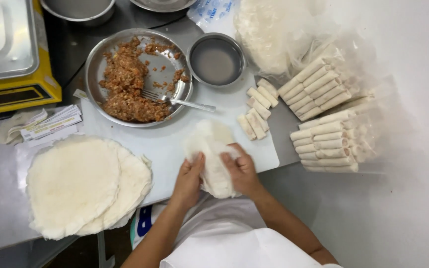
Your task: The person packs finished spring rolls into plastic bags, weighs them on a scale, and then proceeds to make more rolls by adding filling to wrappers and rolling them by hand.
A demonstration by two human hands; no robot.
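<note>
Centrally, thin wrapper [213, 159] gripped at both edges by left hand [188, 179] and right hand [243, 171], fingers pinching it, lifted above white board [165, 146], likely for separating; filling tray [137, 74] kept within reach.

A grey steel worktop [6, 198] is seen, and a white rectangular plastic cutting board [165, 144] is laid on it. Left of the board, a stack of round white wrappers [83, 186] is spread, with folded paper slips [50, 124] and a yellow weighing scale [13, 74] placed behind them. Right of the board, clear bags of finished pale rolls [323, 119] are piled. Behind the board, a small round steel bowl of liquid [216, 59] is set.
</note>
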